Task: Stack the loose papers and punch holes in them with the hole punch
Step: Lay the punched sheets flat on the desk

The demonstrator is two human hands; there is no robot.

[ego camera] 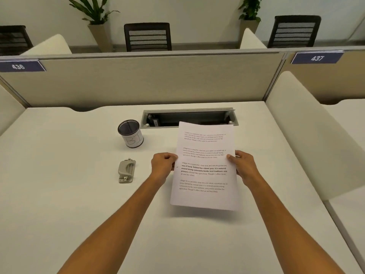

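A stack of white printed papers [204, 198] is held upright above the desk, its lower edge lifted off the surface. My left hand [163, 165] grips the stack's left edge and my right hand [244, 165] grips its right edge, both at mid height. A grey hole punch [126, 171] lies flat on the desk to the left of my left hand, apart from it.
A black mesh pen cup [130, 133] with a white label stands behind the hole punch. An open cable tray [187, 116] is sunk into the desk behind the papers. Beige partitions [138, 82] wall the back and a cream divider [308, 131] the right side.
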